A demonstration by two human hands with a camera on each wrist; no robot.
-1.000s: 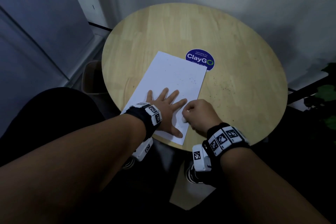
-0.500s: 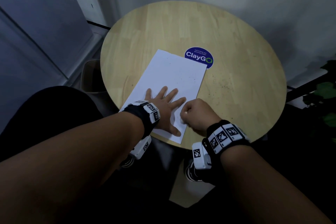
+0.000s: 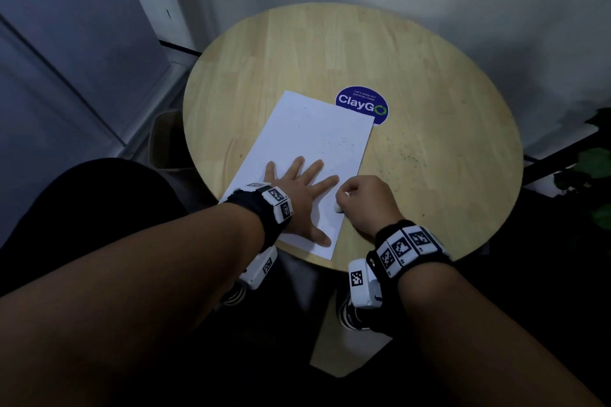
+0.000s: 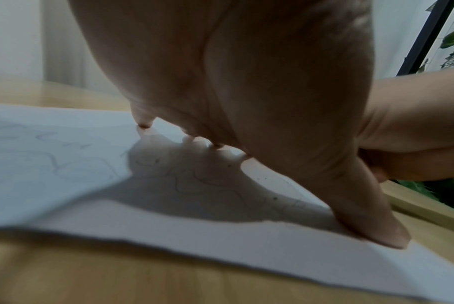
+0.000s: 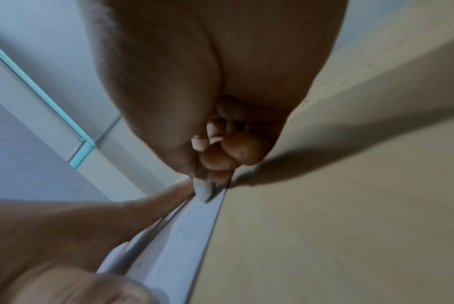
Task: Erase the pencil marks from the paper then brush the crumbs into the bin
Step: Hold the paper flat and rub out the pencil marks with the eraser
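My left hand (image 3: 299, 198) lies flat with fingers spread on the white sheet of paper (image 3: 314, 139), pinning it to the round pale wooden table (image 3: 429, 92). My right hand (image 3: 367, 201) is curled round a small whitish eraser (image 5: 203, 190), its tip on the paper's right edge beside my left forefinger. Faint pencil loops (image 4: 85, 162) remain under my left palm, I think; that view is blurred. I should rub in short strokes away from the pinning hand, pressing lightly so the edge doesn't crumple. Dark crumbs (image 3: 400, 152) speckle the table; the beige bin (image 3: 165, 142) stands below its left rim
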